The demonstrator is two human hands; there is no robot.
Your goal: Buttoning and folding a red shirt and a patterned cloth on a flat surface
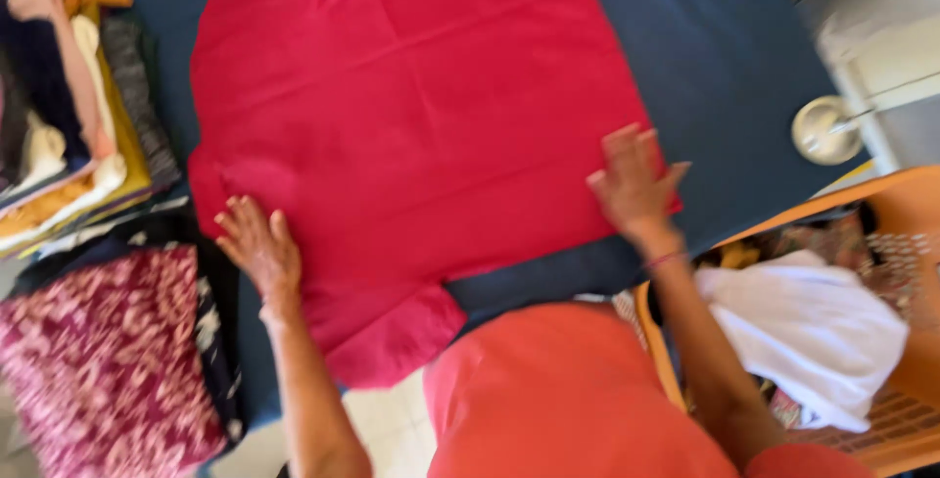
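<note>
Your left hand (257, 248) lies flat on the red garment (411, 135), near its lower left part, with the fingers spread and the palm down, pinching nothing. Your right hand (634, 182) also lies flat with its fingers spread, right on the red garment's right edge, so some of your fingertips reach toward the dark blue cover beside it. The red garment sits between your two hands and stretches away from you across the bench (725, 57). It is plain bright red, spread out smooth, with soft fold lines running across it like a grid. A short sleeve sticks out at the lower left and hangs past the bench's near edge, close to your left arm. The far edge of the garment has a small notch cut into it. The bench is covered in dark blue cloth, and there is a wide open strip of it to the right of the garment. A small round metal bowl (824, 129) sits near the bench's right edge, well apart from your right hand. On the left, a stack of folded clothes (78, 106) lies just beside the garment, and a dark red patterned cloth (98, 360) lies below it. An orange basket (911, 214) holding a white cloth (813, 331) stands at your right.
</note>
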